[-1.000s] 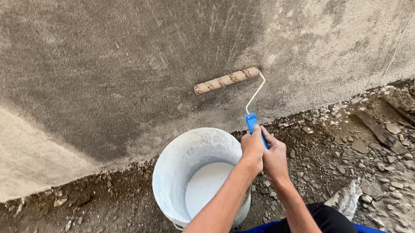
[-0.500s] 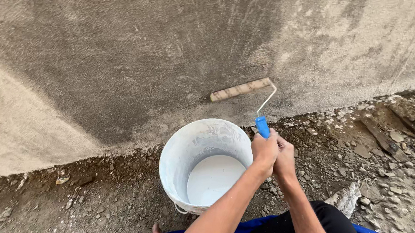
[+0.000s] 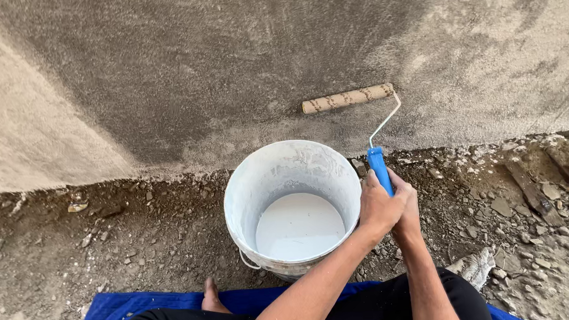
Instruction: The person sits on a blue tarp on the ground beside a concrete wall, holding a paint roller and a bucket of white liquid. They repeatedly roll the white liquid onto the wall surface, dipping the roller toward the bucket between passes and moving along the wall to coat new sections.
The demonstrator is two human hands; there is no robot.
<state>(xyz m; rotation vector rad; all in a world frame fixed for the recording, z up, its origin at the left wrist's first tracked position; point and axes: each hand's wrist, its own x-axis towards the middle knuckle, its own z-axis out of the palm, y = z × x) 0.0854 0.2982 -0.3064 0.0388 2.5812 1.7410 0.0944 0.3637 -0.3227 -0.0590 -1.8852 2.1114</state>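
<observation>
**Roller on wall, low pass**

Left hand (image 3: 377,208) and right hand (image 3: 407,207) clamp together on the roller's blue handle (image 3: 379,168). Roller sleeve (image 3: 348,98) lies against the wall (image 3: 165,69), at 1 o'clock from the white bucket (image 3: 241,200). Rolling stroke under way; continuing likely needs steady, even pressure.

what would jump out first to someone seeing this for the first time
Most striking is the white bucket in the middle, on stony ground at the foot of a rough grey wall, with white liquid pooled in its bottom. Just right of it, the left hand and right hand together grip the blue handle of a paint roller, whose sleeve lies flat against the wall above the bucket. A blue cloth lies under the person's bare foot at the bottom.
</observation>
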